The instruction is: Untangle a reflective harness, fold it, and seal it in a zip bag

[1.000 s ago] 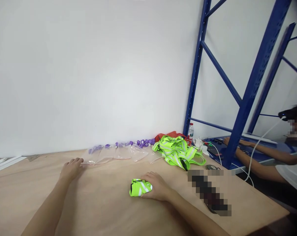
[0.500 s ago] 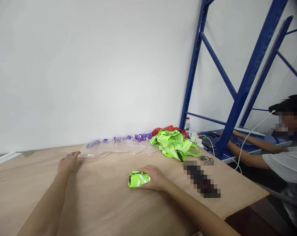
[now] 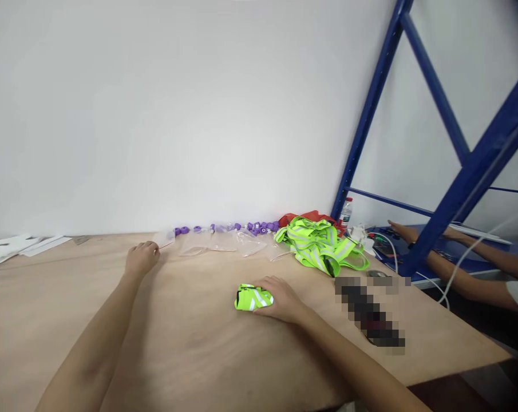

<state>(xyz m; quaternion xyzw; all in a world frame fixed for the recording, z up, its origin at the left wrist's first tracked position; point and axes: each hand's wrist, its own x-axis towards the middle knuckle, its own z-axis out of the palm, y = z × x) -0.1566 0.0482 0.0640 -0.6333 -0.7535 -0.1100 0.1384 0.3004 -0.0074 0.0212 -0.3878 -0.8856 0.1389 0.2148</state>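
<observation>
Closing my right hand (image 3: 281, 300) around one end of a folded reflective strap bundle (image 3: 252, 298) on the table (image 3: 207, 349), I curl my left hand (image 3: 141, 258) at a clear plastic bag (image 3: 165, 237), whether pinching I can't tell; reflective straps (image 3: 316, 240) lie heaped beyond.

the right hand (image 3: 280, 301) hides one end of the green roll (image 3: 248, 298).

Left arm (image 3: 96, 335) extended farther forward, left grip (image 3: 142, 257) palm-down, bunched; right arm (image 3: 342, 353) angled inward, right grip (image 3: 282, 300) curled in a clasp.
</observation>
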